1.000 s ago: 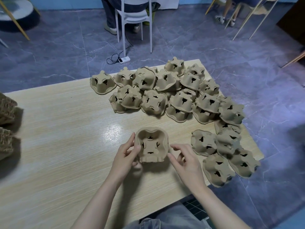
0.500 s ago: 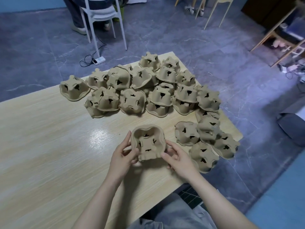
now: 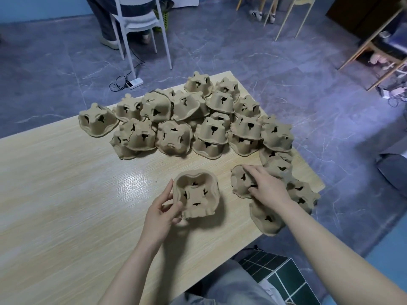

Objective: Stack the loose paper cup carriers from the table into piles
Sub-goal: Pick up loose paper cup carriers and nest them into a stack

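Note:
A brown paper cup carrier is held open side up just above the wooden table, and my left hand grips its left wall. To its right, my right hand lies over another carrier that sits upside down on the table, fingers curling onto its top. Several loose carriers lie upside down in a heap across the far right part of the table, and more sit along the right edge.
The table's right corner and near edge are close to the carriers at the right. On the floor beyond stand a white chair with a seated person, a power strip, and wooden furniture legs.
My right hand has let go of the held carrier and moved right onto an upside-down carrier on the table. My left hand still holds the first carrier.

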`<action>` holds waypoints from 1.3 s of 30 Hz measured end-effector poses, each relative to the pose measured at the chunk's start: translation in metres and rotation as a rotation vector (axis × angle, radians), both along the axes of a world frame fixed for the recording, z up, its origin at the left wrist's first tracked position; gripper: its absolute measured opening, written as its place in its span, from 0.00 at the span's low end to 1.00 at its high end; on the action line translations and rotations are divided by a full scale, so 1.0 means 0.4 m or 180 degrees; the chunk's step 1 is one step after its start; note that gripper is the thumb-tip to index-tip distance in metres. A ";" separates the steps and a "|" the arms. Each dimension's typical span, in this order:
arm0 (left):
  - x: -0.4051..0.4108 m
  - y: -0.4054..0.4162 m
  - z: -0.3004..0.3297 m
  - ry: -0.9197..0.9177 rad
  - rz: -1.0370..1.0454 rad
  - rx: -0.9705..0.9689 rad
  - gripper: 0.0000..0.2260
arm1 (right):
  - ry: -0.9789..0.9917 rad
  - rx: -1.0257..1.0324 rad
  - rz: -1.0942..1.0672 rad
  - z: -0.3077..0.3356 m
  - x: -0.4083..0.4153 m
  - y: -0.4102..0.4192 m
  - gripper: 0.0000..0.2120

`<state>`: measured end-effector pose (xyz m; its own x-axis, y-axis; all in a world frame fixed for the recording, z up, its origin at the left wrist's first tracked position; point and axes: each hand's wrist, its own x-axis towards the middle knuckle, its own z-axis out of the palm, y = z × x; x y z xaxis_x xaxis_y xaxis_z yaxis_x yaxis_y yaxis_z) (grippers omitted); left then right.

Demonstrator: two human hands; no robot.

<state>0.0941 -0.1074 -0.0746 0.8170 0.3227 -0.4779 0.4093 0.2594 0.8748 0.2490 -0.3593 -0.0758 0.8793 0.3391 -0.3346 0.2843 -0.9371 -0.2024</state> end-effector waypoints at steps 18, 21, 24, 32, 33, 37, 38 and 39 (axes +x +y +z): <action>-0.017 0.004 0.001 0.0039 0.0369 0.0033 0.26 | 0.0111 0.1673 -0.0572 -0.017 -0.015 0.102 0.56; -0.017 0.005 0.004 0.0037 0.0350 0.0013 0.26 | 0.0288 0.1604 -0.0540 -0.013 -0.029 0.111 0.54; -0.017 0.005 0.007 0.0056 0.0309 0.0017 0.26 | 0.0295 0.1753 -0.0642 -0.004 -0.032 0.111 0.46; -0.015 0.014 0.007 0.0116 0.0229 0.0028 0.26 | -0.0146 0.1746 -0.0647 0.011 -0.023 0.117 0.30; -0.015 0.014 0.008 0.0131 0.0212 0.0034 0.26 | -0.0156 0.1777 -0.0685 0.012 -0.022 0.117 0.28; -0.014 0.014 0.015 0.0102 0.0116 0.0109 0.26 | -0.0078 0.2077 -0.1000 0.011 -0.018 0.111 0.12; -0.014 0.013 0.016 0.0082 0.0066 0.0156 0.27 | -0.0038 0.2177 -0.1076 0.014 -0.018 0.107 0.10; -0.013 0.013 0.016 0.0070 0.0015 0.0202 0.27 | -0.0015 0.2242 -0.1125 0.019 -0.020 0.103 0.08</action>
